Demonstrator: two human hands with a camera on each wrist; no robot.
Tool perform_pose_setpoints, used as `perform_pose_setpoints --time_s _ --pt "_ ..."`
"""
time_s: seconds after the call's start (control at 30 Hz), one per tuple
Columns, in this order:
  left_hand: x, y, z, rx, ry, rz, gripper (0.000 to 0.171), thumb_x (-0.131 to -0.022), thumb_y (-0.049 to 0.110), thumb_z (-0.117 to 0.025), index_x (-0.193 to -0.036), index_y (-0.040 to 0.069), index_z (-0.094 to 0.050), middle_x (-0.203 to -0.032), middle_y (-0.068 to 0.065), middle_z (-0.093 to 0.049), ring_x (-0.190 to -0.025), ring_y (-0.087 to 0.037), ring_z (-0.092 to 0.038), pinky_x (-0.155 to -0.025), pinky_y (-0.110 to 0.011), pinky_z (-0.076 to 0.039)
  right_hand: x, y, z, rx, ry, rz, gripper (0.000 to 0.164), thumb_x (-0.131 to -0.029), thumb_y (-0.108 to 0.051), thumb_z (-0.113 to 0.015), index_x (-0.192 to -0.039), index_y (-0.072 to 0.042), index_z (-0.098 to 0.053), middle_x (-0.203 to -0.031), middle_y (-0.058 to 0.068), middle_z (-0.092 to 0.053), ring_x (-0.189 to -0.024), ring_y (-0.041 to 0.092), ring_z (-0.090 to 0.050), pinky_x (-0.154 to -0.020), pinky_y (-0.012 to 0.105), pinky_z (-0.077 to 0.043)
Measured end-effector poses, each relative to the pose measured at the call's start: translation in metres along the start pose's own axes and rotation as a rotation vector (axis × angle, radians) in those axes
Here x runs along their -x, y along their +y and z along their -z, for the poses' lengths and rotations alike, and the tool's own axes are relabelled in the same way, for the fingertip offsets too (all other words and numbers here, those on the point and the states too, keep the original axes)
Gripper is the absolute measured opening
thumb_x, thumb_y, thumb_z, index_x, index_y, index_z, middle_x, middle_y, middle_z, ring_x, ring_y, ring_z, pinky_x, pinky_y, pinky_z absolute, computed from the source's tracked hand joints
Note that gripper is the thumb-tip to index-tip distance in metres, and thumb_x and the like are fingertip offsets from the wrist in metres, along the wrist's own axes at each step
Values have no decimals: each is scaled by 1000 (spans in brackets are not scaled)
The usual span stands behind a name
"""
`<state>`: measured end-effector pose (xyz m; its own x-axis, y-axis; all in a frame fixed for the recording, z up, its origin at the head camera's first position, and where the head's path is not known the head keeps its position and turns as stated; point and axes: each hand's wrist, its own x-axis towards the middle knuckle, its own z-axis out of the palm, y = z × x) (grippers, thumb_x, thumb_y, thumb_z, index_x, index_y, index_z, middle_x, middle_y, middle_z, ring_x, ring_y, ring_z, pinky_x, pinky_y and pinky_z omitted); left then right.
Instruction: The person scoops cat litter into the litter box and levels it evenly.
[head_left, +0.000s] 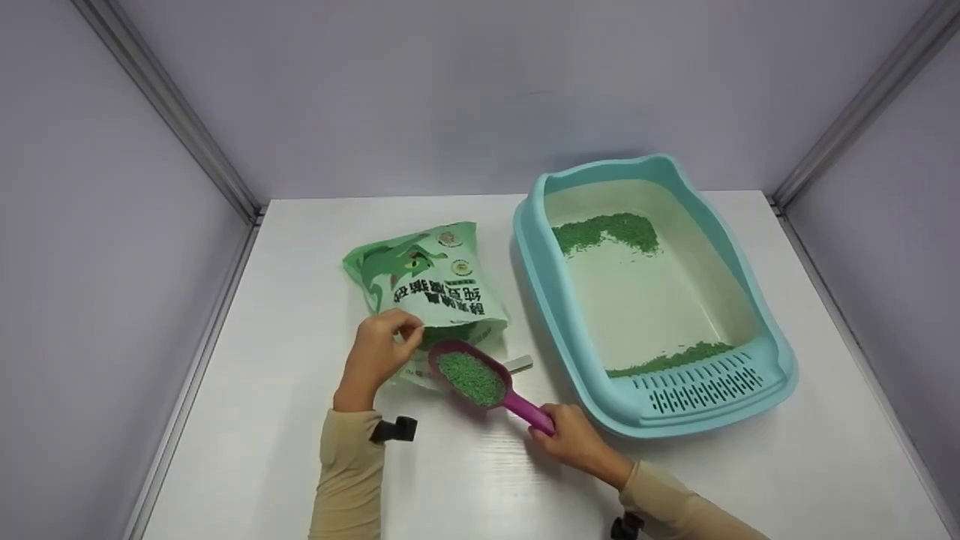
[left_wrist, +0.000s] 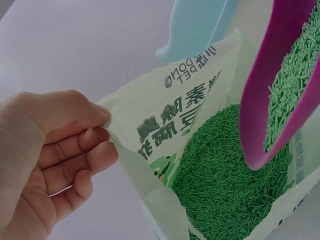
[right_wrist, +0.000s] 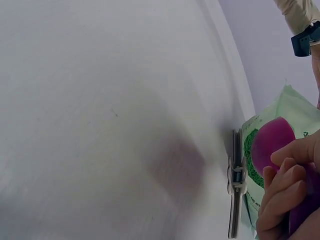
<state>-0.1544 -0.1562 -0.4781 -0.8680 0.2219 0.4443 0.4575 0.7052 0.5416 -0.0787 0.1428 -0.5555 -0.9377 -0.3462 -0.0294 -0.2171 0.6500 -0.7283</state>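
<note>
My left hand [head_left: 379, 349] pinches the edge of the open mouth of a green and white cat litter bag [head_left: 442, 281], which lies on the table. Inside the bag, green litter pellets [left_wrist: 225, 185] show in the left wrist view. My right hand [head_left: 574, 442] grips the handle of a magenta scoop [head_left: 525, 411]. A heap of green pellets [head_left: 471, 377] fills the scoop's bowl, which is held level just in front of the bag's mouth. In the right wrist view, the fingers [right_wrist: 285, 200] curl round the scoop handle.
A light blue litter box [head_left: 551, 300] stands to the right, with green pellets [head_left: 622, 229] at its back and along its slotted front ledge [head_left: 697, 390]. A grey sealing clip [right_wrist: 236, 182] lies on the white table [head_left: 285, 300] beside the bag. Pale walls enclose the table.
</note>
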Motion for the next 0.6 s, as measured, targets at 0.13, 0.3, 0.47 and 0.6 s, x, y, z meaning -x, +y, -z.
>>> perform_pose_setpoints --time_s 0.13,0.3,0.47,0.6 --pt "0 0 -1 12 8 -6 5 -84 3 -68 -82 4 -72 -75 -10 -70 -67 -17 -65 -66 -32 -56 4 -2 1 50 10 -23 10 -76 -7 -66 -69 -3 -61 -56 -3 -49 -50 3 -39 -44 14 -31" --pt "0 0 -1 16 5 -3 5 -84 3 -68 -82 3 -72 -75 -9 -70 -67 -18 -65 -66 -31 -55 7 -5 5 80 12 -39 10 -73 -4 -67 -67 -4 -60 -55 -4 -47 -50 4 -39 -44 14 -29" --pt "0 -1 -1 19 11 0 5 -84 3 -68 -81 4 -72 -75 -9 -70 -67 -17 -65 -66 -31 -56 9 -8 8 76 5 -34 9 -71 -2 -66 -66 -4 -59 -55 -3 -48 -51 5 -40 -45 15 -29" --pt "1 -2 -2 16 11 3 5 -84 2 -68 -82 4 -72 -75 -10 -71 -67 -17 -65 -66 -31 -56 11 -9 10 60 -11 -13 7 -70 -2 -65 -67 -4 -59 -56 -4 -46 -51 3 -38 -45 15 -30"
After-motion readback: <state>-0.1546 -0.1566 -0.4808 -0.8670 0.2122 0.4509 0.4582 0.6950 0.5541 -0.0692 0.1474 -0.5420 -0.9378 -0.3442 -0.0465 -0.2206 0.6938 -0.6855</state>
